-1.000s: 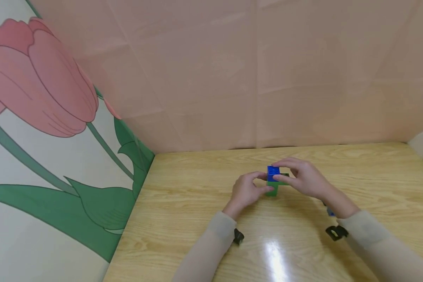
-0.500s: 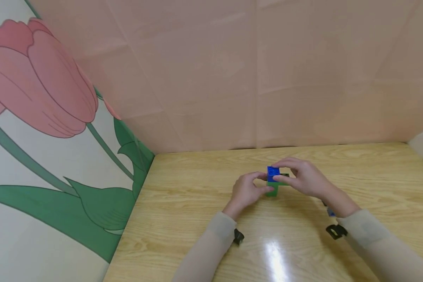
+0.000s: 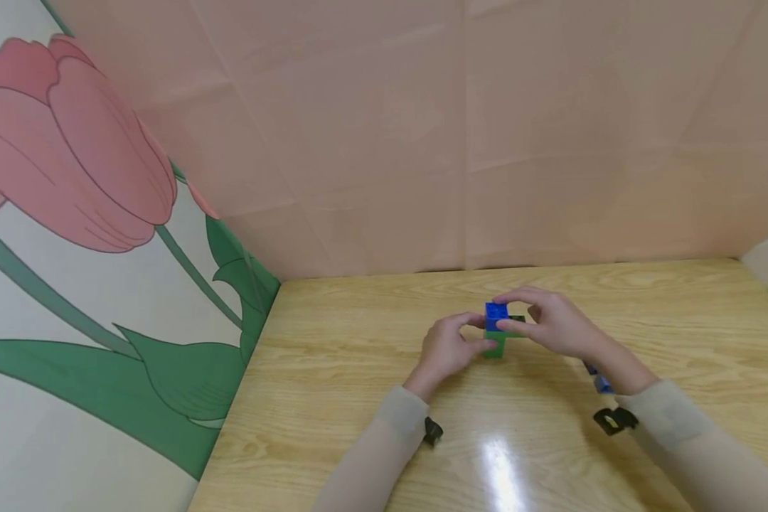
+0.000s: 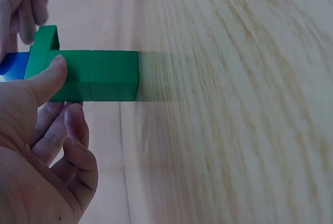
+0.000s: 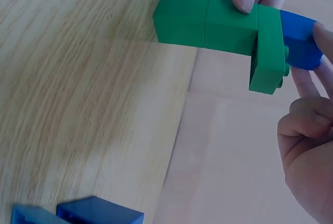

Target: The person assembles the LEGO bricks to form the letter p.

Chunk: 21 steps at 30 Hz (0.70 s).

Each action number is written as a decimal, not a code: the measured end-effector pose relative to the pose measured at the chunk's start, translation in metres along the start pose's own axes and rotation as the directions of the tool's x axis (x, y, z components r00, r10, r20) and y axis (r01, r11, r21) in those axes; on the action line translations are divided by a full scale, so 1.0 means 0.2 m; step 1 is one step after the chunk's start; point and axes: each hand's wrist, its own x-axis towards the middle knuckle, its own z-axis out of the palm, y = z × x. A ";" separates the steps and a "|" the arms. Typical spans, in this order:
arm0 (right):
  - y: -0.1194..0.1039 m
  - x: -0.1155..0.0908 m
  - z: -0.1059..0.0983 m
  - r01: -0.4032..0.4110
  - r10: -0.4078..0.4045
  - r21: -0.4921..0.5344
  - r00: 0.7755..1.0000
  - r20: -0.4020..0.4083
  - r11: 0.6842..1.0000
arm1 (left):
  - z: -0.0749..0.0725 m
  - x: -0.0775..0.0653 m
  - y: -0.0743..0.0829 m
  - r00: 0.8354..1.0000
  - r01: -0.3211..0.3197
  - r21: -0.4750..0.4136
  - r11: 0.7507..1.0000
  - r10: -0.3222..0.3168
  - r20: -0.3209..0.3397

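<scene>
A small tower of toy building bricks stands on the wooden table: two green bricks stacked, with a longer green brick laid across them and overhanging toward the right. A blue brick sits on top, over the stack and beside the overhang's bare studs. My left hand grips the green stack between thumb and fingers, its thumb pressed on the upper green brick. My right hand pinches the blue brick from the right, thumb in front and index finger behind.
Loose blue bricks lie on the table near my right wrist, partly hidden by the forearm in the head view. Behind the table rises a pink-covered wall; a tulip-painted wall borders the left side.
</scene>
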 end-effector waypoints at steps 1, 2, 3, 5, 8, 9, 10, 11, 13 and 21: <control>0.00 0.00 0.00 -0.015 0.015 0.009 1.000 0.011 1.000 | 0.00 0.00 0.00 1.000 0.000 -0.006 1.000 0.000 0.002; 0.01 0.00 -0.01 -0.035 0.035 0.021 0.999 0.023 0.999 | 0.00 0.00 0.00 1.000 -0.001 -0.011 1.000 0.002 0.003; 0.01 -0.01 -0.02 -0.050 0.049 0.025 0.998 0.032 0.998 | 0.00 0.00 0.00 1.000 -0.003 -0.014 1.000 0.003 0.005; 0.01 -0.02 -0.03 -0.086 0.085 0.033 0.995 0.046 0.996 | 0.00 0.00 0.00 1.000 0.002 -0.023 1.000 -0.002 0.006; 0.03 -0.05 -0.06 -0.124 0.122 0.027 0.991 0.058 0.992 | 0.00 -0.01 -0.01 1.000 0.018 -0.032 0.999 -0.018 0.005; 0.04 -0.06 -0.07 -0.131 0.130 0.015 0.990 0.057 0.991 | 0.00 -0.01 -0.01 1.000 0.021 -0.034 0.999 -0.021 0.005; 0.04 -0.07 -0.08 -0.138 0.138 0.010 0.989 0.057 0.990 | 0.00 -0.01 -0.01 1.000 0.024 -0.037 0.999 -0.024 0.004; 0.05 -0.08 -0.10 -0.142 0.141 0.005 0.988 0.055 0.990 | 0.00 -0.01 -0.02 1.000 0.023 -0.038 0.999 -0.023 0.003; 0.06 -0.10 -0.12 -0.146 0.146 -0.006 0.988 0.055 0.989 | 0.00 -0.01 -0.02 1.000 0.020 -0.039 0.999 -0.020 0.004; 0.09 -0.18 -0.18 -0.171 0.172 -0.040 0.985 0.031 0.985 | -0.01 -0.01 -0.02 1.000 0.008 -0.040 0.999 -0.008 0.010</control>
